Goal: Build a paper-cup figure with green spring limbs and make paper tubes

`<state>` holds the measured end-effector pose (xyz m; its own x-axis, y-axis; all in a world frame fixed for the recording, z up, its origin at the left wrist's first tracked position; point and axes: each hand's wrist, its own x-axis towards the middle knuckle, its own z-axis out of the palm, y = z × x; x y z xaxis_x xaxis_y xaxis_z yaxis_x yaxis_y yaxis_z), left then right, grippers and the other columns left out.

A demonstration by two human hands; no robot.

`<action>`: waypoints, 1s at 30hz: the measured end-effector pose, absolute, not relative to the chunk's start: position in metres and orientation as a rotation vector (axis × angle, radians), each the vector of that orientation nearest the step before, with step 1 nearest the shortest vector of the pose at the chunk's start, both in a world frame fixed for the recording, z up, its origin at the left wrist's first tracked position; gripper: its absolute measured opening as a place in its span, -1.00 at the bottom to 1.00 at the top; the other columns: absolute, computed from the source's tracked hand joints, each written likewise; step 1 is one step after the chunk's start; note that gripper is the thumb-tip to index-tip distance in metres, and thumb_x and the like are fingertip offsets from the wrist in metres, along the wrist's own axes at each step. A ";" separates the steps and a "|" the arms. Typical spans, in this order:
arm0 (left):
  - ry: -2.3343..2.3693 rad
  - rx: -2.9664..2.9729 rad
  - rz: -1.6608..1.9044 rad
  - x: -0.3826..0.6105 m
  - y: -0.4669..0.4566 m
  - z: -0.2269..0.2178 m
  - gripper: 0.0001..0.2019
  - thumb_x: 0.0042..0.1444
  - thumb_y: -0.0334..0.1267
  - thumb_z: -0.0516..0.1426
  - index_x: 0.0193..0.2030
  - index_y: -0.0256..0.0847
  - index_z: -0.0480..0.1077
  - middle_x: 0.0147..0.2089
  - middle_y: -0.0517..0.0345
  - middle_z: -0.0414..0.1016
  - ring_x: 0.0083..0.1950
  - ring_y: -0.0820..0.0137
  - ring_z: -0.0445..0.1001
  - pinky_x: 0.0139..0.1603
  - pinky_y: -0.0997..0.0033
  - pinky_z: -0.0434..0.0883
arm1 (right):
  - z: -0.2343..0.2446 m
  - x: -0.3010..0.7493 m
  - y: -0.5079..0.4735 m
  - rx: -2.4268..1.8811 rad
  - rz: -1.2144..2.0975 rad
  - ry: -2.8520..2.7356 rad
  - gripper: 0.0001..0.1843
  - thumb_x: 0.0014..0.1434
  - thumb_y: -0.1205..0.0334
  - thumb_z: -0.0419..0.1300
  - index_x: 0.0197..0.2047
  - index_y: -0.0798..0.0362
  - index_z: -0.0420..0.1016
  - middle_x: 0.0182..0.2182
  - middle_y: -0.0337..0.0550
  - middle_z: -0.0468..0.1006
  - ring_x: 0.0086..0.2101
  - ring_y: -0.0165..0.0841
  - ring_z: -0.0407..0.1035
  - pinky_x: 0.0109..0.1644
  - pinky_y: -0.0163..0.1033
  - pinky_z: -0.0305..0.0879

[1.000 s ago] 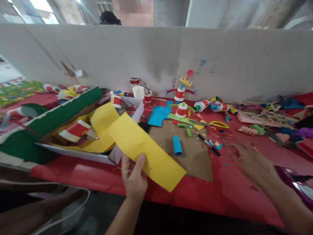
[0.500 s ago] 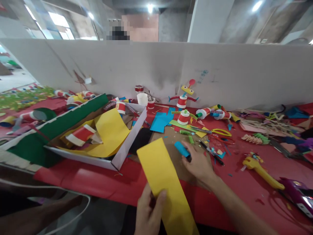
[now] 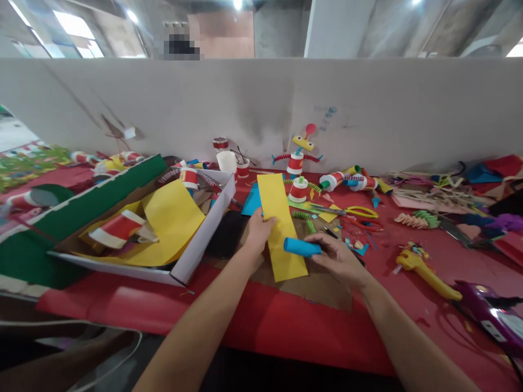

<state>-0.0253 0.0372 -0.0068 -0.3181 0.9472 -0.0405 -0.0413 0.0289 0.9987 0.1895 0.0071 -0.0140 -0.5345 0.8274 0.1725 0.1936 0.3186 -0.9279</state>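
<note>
A long strip of yellow paper [image 3: 281, 218] is pinched along its left edge by my left hand [image 3: 260, 231], over a brown cardboard sheet [image 3: 327, 280]. In front of the strip's lower half, my right hand [image 3: 339, 258] grips a rolled blue paper tube [image 3: 300, 247] by its right end. The tube lies level across the yellow strip; whether the two touch I cannot tell. Blue paper [image 3: 250, 201] shows partly behind the strip. Beyond it stand a red-and-white paper cup [image 3: 298, 191] and a paper-cup figure [image 3: 296, 163] with red coiled arms.
A white box [image 3: 204, 239] holding yellow paper and a cup sits at left, beside a black flat object [image 3: 226, 234]. To the right lie yellow-handled scissors [image 3: 362, 212], paper scraps, a yellow glue gun [image 3: 429, 275] and a purple device [image 3: 490, 310]. A grey partition [image 3: 183, 103] stands behind.
My left hand has carried the yellow strip forward and away from me, over the cardboard. My right hand has lifted the blue tube and turned it level in front of the strip.
</note>
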 end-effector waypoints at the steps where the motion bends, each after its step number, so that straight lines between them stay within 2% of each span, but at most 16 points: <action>1: 1.448 1.004 1.424 -0.026 0.041 -0.008 -0.66 -0.01 -0.38 0.20 -0.04 -0.27 0.37 -0.14 -0.07 0.58 -0.20 0.24 0.57 -0.20 0.27 0.51 | -0.013 0.188 0.005 -0.906 1.207 -2.011 -0.67 0.11 0.21 0.22 -0.02 -0.03 0.41 -0.08 -0.09 0.49 -0.06 -0.19 0.38 0.04 -0.07 0.28; 5: 1.612 1.153 1.473 -0.039 0.041 -0.011 -0.49 0.02 -0.31 0.22 0.15 -0.24 0.31 0.20 -0.15 0.38 0.17 0.16 0.39 0.12 0.21 0.36 | -0.008 0.184 -0.001 -0.901 1.180 -2.152 -0.70 0.12 0.31 0.16 -0.04 0.01 0.40 -0.10 -0.08 0.51 -0.07 -0.22 0.40 0.04 -0.09 0.30; 6: 1.685 1.286 1.463 -0.043 0.037 -0.010 -0.50 0.04 -0.29 0.20 0.16 -0.24 0.32 0.21 -0.14 0.37 0.17 0.16 0.38 0.13 0.21 0.35 | -0.007 0.184 -0.002 -0.891 1.182 -2.151 -0.70 0.13 0.31 0.15 -0.04 0.02 0.39 -0.10 -0.08 0.51 -0.07 -0.23 0.40 0.02 -0.10 0.31; 8: 1.711 1.557 1.336 -0.051 0.024 -0.006 -0.63 0.10 -0.24 0.15 0.07 -0.22 0.42 0.08 -0.07 0.49 0.03 0.20 0.48 0.07 0.20 0.39 | -0.006 0.184 -0.001 -0.888 1.160 -2.157 -0.70 0.13 0.31 0.15 -0.03 0.03 0.37 -0.10 -0.07 0.50 -0.07 -0.23 0.40 0.01 -0.12 0.32; 10: 1.578 1.698 1.157 -0.055 0.008 0.000 -0.73 0.15 -0.15 0.11 -0.08 -0.19 0.51 -0.08 0.03 0.58 -0.08 0.25 0.53 0.00 0.23 0.42 | -0.007 0.187 0.001 -0.908 1.122 -2.189 -0.69 0.11 0.32 0.17 -0.04 0.02 0.37 -0.11 -0.09 0.50 -0.08 -0.23 0.40 -0.01 -0.13 0.32; 11: 1.484 1.739 1.067 -0.055 -0.001 0.003 -0.72 0.14 -0.11 0.13 -0.10 -0.18 0.51 -0.09 0.05 0.59 -0.07 0.25 0.53 0.00 0.24 0.42 | -0.008 0.189 0.001 -0.917 1.109 -2.214 -0.69 0.10 0.33 0.18 -0.04 0.02 0.37 -0.12 -0.10 0.50 -0.10 -0.25 0.40 -0.02 -0.14 0.32; 13: 1.307 1.840 0.885 -0.053 -0.015 0.008 -0.63 0.01 -0.08 0.24 -0.04 -0.16 0.48 0.02 0.05 0.54 0.05 0.22 0.47 0.09 0.23 0.37 | -0.009 0.192 0.002 -0.930 1.085 -2.273 -0.68 0.09 0.35 0.18 -0.05 0.00 0.37 -0.13 -0.14 0.51 -0.13 -0.27 0.42 -0.04 -0.15 0.32; 15: 1.189 1.948 0.719 -0.049 -0.024 0.010 -0.43 -0.14 -0.10 0.34 0.07 -0.14 0.41 0.13 0.04 0.45 0.12 0.19 0.42 0.13 0.21 0.35 | -0.009 0.194 0.002 -0.942 1.053 -2.330 -0.67 0.08 0.38 0.17 -0.05 0.00 0.37 -0.13 -0.15 0.52 -0.13 -0.27 0.42 -0.04 -0.15 0.32; 18: 1.164 2.060 0.553 -0.042 -0.029 0.012 -0.33 -0.20 -0.13 0.37 0.11 -0.15 0.33 0.15 0.02 0.40 0.10 0.17 0.42 0.09 0.21 0.37 | -0.009 0.196 0.003 -0.955 1.003 -2.369 -0.66 0.08 0.39 0.17 -0.04 0.01 0.38 -0.12 -0.12 0.52 -0.11 -0.26 0.42 -0.03 -0.14 0.32; 23: 1.166 2.138 0.509 -0.036 -0.030 0.012 -0.50 -0.09 -0.19 0.30 0.03 -0.16 0.33 0.07 0.07 0.44 0.03 0.23 0.45 0.05 0.26 0.37 | -0.011 0.194 0.002 -0.937 0.950 -2.348 -0.65 0.06 0.42 0.18 -0.05 0.02 0.40 -0.10 -0.08 0.53 -0.06 -0.22 0.40 0.04 -0.07 0.29; 27: 1.173 2.153 0.534 -0.035 -0.029 0.007 -0.67 0.01 -0.34 0.19 -0.03 -0.17 0.35 -0.02 0.10 0.49 -0.03 0.31 0.48 0.00 0.31 0.39 | -0.013 0.197 -0.001 -0.886 0.967 -2.338 -0.62 0.07 0.44 0.16 -0.02 -0.03 0.37 -0.03 -0.08 0.46 -0.01 -0.24 0.36 0.06 -0.08 0.27; 30: 1.202 2.133 0.547 -0.035 -0.027 0.005 -0.69 0.01 -0.38 0.17 -0.06 -0.20 0.36 -0.07 0.09 0.51 -0.08 0.33 0.49 -0.04 0.32 0.41 | -0.006 0.205 -0.003 -0.853 0.898 -2.343 -0.68 0.00 0.44 0.21 -0.14 0.00 0.35 -0.01 -0.07 0.39 -0.03 -0.27 0.33 0.02 -0.16 0.28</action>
